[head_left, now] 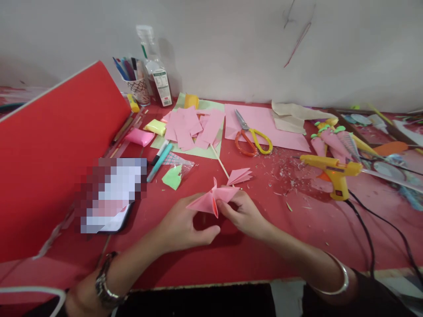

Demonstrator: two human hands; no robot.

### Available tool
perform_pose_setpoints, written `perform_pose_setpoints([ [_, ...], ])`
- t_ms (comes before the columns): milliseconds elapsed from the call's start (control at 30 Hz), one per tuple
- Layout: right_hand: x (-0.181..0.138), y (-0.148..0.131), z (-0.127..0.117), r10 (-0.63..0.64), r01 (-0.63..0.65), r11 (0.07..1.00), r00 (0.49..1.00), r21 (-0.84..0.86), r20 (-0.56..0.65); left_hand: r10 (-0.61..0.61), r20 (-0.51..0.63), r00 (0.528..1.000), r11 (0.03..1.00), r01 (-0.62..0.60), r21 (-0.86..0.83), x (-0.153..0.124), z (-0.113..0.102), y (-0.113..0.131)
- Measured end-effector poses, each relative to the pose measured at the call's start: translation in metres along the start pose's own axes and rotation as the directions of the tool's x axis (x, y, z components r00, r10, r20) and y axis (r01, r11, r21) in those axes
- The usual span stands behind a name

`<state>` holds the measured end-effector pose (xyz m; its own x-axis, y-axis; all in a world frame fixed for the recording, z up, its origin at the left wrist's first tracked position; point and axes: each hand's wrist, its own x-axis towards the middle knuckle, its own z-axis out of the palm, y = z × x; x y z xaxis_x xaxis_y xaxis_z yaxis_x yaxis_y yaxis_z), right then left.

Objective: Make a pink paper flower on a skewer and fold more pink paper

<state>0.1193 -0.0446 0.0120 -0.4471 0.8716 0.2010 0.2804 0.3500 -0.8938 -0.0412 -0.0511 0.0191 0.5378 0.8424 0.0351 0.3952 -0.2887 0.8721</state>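
Observation:
A pink folded paper piece [209, 199] with pointed flaps is held up between my two hands over the red table. My right hand [243, 213] pinches its right side, thumb pressed beside the middle fold. Behind the left flap go the fingers of my left hand [185, 222], partly hidden by the paper; its thumb sticks out free below. Just beyond lies another pleated pink paper piece [240, 176], close to a thin pale stick [220, 162]. A scrap of green paper [172, 177] lies to the left of it.
Scissors [254, 140] and cut pink strips [188, 130] lie at the back. A yellow glue gun [330, 169] with a black cable stands right. A phone [112, 198], markers [160, 160], a red board [59, 154], a pen cup [137, 90] and a glass bottle [158, 79] are left.

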Motion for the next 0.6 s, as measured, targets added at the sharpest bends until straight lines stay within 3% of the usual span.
perform_pose_setpoints([
  [133, -0.0019, -0.0014, 0.0024, -0.013, 0.014, 0.996, 1.0, -0.084, 0.01, -0.093, 0.033, 0.995, 0.996, 0.093, -0.006, 0.0004, 0.0018, 0.0035],
  [267, -0.0035, -0.0006, 0.0027, -0.044, 0.042, 0.994, 0.999, -0.1, -0.013, -0.063, -0.061, 0.996, 0.998, 0.062, -0.012, -0.0011, 0.0062, 0.0017],
  [433, -0.0035, -0.0002, 0.0004, -0.052, 0.052, 0.998, 0.999, -0.033, 0.007, -0.072, -0.105, 0.992, 0.997, 0.069, -0.033, -0.0021, 0.0077, -0.0006],
  [600, -0.0038, -0.0031, -0.0026, -0.061, 0.057, 0.996, 0.996, 0.064, 0.058, -0.016, -0.05, 0.999, 0.996, 0.012, -0.091, -0.0017, 0.0042, 0.0005],
])
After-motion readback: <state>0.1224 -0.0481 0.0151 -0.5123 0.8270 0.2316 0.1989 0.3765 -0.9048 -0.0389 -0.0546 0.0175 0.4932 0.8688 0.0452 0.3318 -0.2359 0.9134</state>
